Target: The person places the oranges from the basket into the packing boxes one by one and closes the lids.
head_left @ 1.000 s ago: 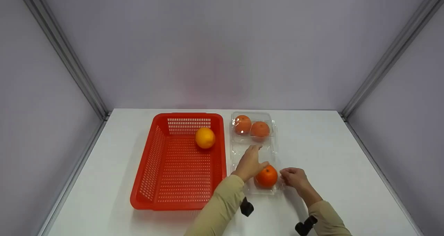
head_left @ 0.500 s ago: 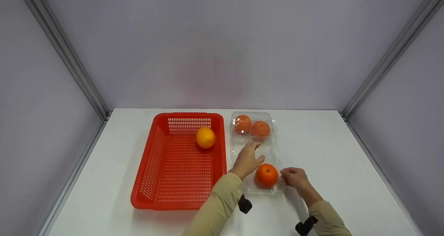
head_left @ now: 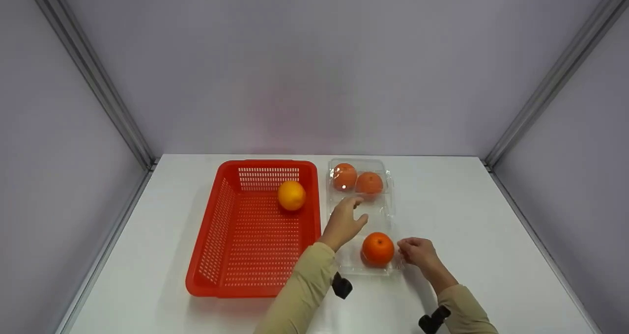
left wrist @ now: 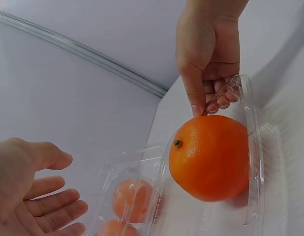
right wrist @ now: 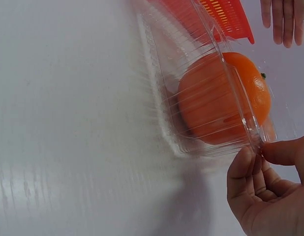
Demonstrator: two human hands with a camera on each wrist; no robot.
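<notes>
My left hand [head_left: 342, 222] holds nothing; in the head view it is over the middle of the clear plastic packaging, left of and behind an orange [head_left: 378, 249]. The left wrist view shows its thumb apart from its loosely bent fingers. The orange, with a green stem spot [left wrist: 178, 143], sits in the near clear plastic tray [head_left: 351, 263]. My right hand [right wrist: 280, 191] pinches that tray's rim at its right side, between thumb and curled fingers. Farther back, two more oranges [head_left: 344, 177] show through a clear plastic box part.
A red slotted basket [head_left: 315, 216] stands left of the packaging, with one yellower orange [head_left: 291, 195] at its back right. The white table [head_left: 471, 216] meets grey walls at the back and sides. My left forearm passes the basket's near right corner.
My left hand has drawn away from the near orange, back and to the left. The orange stays in the tray. My right hand keeps its pinch on the rim.
</notes>
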